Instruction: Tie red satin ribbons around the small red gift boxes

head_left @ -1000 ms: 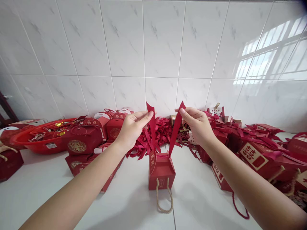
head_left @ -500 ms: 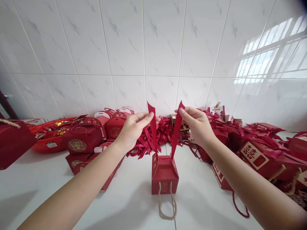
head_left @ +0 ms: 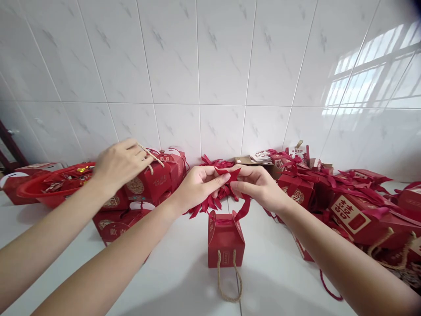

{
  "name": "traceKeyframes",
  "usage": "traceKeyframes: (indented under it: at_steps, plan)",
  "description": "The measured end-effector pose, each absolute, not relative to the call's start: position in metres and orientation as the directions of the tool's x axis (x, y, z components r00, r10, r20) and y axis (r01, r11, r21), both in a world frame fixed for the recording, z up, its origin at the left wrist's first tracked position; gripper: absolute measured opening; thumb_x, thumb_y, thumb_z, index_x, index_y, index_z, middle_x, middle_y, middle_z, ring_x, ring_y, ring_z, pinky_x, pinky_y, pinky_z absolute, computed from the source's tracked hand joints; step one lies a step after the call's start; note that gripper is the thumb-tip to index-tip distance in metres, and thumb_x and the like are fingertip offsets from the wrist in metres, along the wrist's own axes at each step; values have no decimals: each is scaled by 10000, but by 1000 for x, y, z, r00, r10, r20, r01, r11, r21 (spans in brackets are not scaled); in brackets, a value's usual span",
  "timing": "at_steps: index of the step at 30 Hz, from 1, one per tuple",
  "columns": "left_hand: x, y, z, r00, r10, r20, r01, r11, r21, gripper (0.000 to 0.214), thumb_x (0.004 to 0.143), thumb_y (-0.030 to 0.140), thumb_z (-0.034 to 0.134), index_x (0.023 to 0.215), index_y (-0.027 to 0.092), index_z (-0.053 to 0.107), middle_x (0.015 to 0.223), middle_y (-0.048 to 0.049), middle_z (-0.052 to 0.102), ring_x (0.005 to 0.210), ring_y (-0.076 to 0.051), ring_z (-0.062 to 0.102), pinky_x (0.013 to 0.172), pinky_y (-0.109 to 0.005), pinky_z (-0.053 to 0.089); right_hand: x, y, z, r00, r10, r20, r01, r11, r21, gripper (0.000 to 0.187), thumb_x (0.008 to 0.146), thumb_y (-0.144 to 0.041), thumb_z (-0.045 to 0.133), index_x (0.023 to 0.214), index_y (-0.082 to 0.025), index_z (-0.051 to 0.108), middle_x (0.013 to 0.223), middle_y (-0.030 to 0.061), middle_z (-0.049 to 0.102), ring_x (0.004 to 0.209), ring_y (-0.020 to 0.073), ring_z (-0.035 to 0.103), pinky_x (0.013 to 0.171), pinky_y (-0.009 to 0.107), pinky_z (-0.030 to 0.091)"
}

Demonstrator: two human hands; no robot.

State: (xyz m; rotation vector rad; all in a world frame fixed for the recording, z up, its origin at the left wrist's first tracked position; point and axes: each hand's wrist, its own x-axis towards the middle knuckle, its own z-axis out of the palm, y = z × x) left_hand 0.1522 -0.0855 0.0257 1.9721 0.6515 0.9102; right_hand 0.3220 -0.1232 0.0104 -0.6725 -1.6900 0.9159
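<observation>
A small red gift box point(head_left: 225, 240) with a rope handle point(head_left: 229, 281) stands on the white surface in front of me. A red ribbon point(head_left: 242, 210) rises from its top. My left hand point(head_left: 198, 186) and my right hand point(head_left: 255, 183) meet just above the box, each pinching one end of that ribbon, the ends crossing between my fingertips. At the left, another person's hand point(head_left: 119, 163) holds a red box point(head_left: 154, 179) by its rope handle above the stacked boxes.
A heap of loose red ribbons point(head_left: 213, 199) lies against the tiled wall behind the box. Stacked red gift boxes point(head_left: 113, 219) and a red basin point(head_left: 49, 188) are at the left. More ribboned boxes point(head_left: 355, 210) crowd the right side.
My hands have dropped and come together, bringing the two raised ribbon ends across each other. Another person's arm has come in from the left carrying a box by its handle.
</observation>
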Motion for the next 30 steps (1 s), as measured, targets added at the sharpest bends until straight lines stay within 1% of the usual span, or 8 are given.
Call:
traceKeyframes:
  at_steps: [3, 5, 7, 13, 18, 24, 27, 30]
  plan:
    - [151, -82, 22, 599, 718, 355, 87, -499, 862, 206, 799, 311, 593, 664, 157, 569, 493, 35, 500, 473, -78, 435, 471, -213, 320, 324, -120, 5, -295, 773, 562, 14, 591, -807, 234, 826, -256, 603, 1034, -168, 665, 659, -18, 573, 556, 84, 509, 544, 236, 454]
    - [149, -78, 18, 611, 714, 341, 16, -442, 897, 74, 776, 238, 596, 757, 171, 569, 507, 41, 511, 495, -90, 455, 503, -222, 347, 325, -116, 1, -270, 763, 587, 61, 622, -780, 214, 871, -268, 542, 1004, -165, 673, 655, -6, 571, 566, 97, 532, 558, 251, 475]
    - [147, -74, 13, 615, 722, 316, -77, -343, 936, 150, 737, 150, 574, 880, 186, 551, 521, 49, 521, 538, -111, 508, 553, -233, 383, 326, -113, -3, -247, 707, 663, 162, 704, -691, 203, 886, -250, 517, 974, -168, 680, 699, 16, 589, 621, 115, 570, 593, 264, 497]
    - [144, -68, 6, 555, 791, 259, -246, -141, 959, 217, 715, 134, 574, 929, 160, 540, 636, 32, 549, 608, -99, 538, 591, -212, 405, 332, -107, -16, -436, 307, 846, 552, 834, -18, 297, 893, -75, 416, 1064, -153, 645, 932, 97, 618, 807, 147, 595, 672, 267, 506]
    - [144, -70, 5, 549, 800, 242, -304, -79, 949, 156, 752, 152, 582, 907, 153, 559, 717, 20, 559, 638, -94, 562, 642, -229, 445, 335, -109, -21, -544, 231, 806, 708, 643, 293, 348, 878, -23, 370, 1080, -140, 629, 899, 99, 638, 821, 183, 586, 691, 314, 480]
    - [142, -71, 2, 557, 787, 266, -276, -127, 953, 238, 757, 200, 584, 987, 138, 578, 794, -31, 631, 742, -145, 616, 746, -289, 470, 335, -109, -24, -549, 292, 783, 725, 632, 273, 333, 912, -92, 383, 1129, -170, 623, 940, 96, 657, 844, 183, 592, 732, 336, 479]
    - [140, -76, -4, 464, 785, 409, -89, -419, 904, 353, 773, 282, 589, 1103, 159, 566, 777, -34, 660, 743, -170, 617, 704, -281, 463, 331, -113, -28, -415, 346, 841, 716, 695, 68, 311, 907, -125, 429, 1126, -195, 639, 1022, 88, 663, 893, 174, 612, 765, 313, 501]
    - [133, -79, -12, 348, 680, 646, 210, -728, 653, 385, 800, 291, 571, 1172, 200, 537, 807, -23, 669, 737, -159, 607, 686, -254, 445, 329, -121, -36, -165, 456, 875, 685, 691, -232, 285, 901, -174, 466, 1119, -207, 648, 1041, 69, 673, 915, 162, 630, 775, 270, 518]
